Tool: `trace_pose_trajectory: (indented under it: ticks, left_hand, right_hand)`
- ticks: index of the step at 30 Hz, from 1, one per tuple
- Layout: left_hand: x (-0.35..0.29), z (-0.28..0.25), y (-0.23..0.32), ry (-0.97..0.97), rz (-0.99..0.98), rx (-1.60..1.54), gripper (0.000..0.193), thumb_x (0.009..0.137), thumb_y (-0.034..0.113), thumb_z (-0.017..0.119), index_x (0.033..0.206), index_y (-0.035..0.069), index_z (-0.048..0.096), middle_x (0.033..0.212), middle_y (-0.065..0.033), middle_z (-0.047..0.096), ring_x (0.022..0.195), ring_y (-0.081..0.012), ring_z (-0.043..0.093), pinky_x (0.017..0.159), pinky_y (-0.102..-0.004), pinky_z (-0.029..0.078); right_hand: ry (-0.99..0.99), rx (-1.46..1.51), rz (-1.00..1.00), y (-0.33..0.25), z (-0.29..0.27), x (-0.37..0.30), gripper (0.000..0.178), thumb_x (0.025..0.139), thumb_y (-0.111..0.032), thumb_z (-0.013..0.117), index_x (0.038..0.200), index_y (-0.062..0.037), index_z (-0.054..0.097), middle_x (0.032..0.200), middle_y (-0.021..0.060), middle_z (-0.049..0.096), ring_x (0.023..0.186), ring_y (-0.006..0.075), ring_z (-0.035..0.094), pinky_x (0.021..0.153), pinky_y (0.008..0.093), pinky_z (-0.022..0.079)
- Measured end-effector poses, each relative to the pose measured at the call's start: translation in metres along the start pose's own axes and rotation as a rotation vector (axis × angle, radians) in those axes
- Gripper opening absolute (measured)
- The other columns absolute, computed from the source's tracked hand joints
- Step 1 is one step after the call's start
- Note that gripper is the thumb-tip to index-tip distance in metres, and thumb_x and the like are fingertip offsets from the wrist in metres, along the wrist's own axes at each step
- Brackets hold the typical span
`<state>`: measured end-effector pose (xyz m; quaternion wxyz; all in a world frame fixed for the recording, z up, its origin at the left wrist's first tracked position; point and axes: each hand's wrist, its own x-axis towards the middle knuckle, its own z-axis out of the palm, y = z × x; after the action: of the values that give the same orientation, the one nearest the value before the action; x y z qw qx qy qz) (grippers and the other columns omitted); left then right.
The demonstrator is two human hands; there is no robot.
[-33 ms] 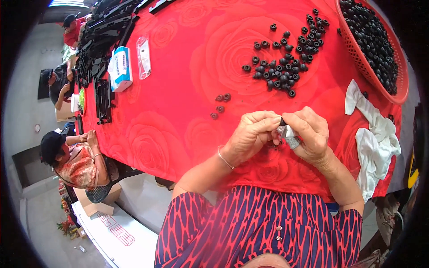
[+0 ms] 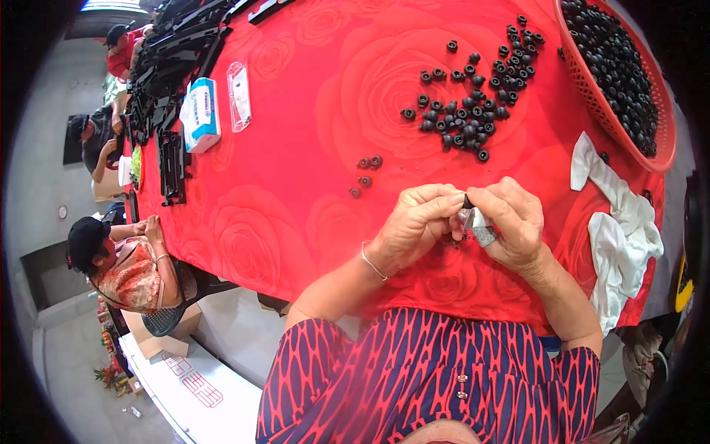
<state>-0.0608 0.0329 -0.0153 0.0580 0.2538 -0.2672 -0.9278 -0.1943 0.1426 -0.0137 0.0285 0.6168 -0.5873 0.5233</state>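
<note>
Above the near part of the red cloth, my two hands meet. My left hand (image 2: 425,222) pinches a small black knob-like part (image 2: 467,201), mostly covered by the fingers. In my closed right hand (image 2: 514,224) is a small blade (image 2: 470,217), probably a knife, its tip close to the black part. Grey and white wrapping (image 2: 484,235) shows around the fingers of that hand; whether it covers the handle or a finger I cannot tell. Dark crumbs lie on the cloth below. Several loose black knobs (image 2: 470,118) are scattered beyond my hands, and a small group (image 2: 364,180) lies to the left.
A red plastic basket (image 2: 592,100) full of black knobs stands at the far right. White gloves (image 2: 617,248) lie at my right. Leftward are a tissue pack (image 2: 200,118), a clear plastic case (image 2: 239,96) and piled black strips (image 2: 174,74). Other people (image 2: 133,274) sit along the left edge.
</note>
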Motion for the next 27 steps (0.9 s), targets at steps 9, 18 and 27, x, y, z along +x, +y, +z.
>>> trace_pose_trajectory:
  ticks: [9,18,27]
  left_hand:
    - [-0.026,0.003,0.023,0.293,0.494,0.834,0.004,0.080,-0.001,0.063,0.084,0.000,0.063,0.080,-0.0025,0.060,0.069,-0.0074,0.056,0.063,-0.0207,0.045]
    - [-0.039,-0.033,0.048,0.678,0.804,1.528,0.014,0.066,0.002,0.071,0.078,0.006,0.064,0.075,-0.0058,0.058,0.075,-0.0187,0.053,0.069,-0.0309,0.042]
    - [0.044,-0.018,0.059,0.368,1.153,1.896,0.018,0.066,0.010,0.074,0.082,0.008,0.067,0.082,-0.0053,0.059,0.078,-0.0243,0.052,0.069,-0.0347,0.044]
  right_hand:
    - [0.088,0.033,0.141,0.015,-0.004,0.001,0.025,0.066,0.001,0.072,0.086,-0.0010,0.056,0.068,0.0098,0.053,0.055,0.0238,0.053,0.048,0.0339,0.043]
    - [0.090,-0.004,0.339,0.028,-0.006,-0.004,0.026,0.066,0.005,0.064,0.090,-0.0025,0.056,0.073,0.0107,0.053,0.065,0.0266,0.057,0.056,0.0338,0.045]
    - [0.078,0.005,0.331,0.028,-0.004,-0.005,0.026,0.066,0.004,0.065,0.090,-0.0028,0.056,0.075,0.0112,0.054,0.066,0.0272,0.058,0.057,0.0348,0.045]
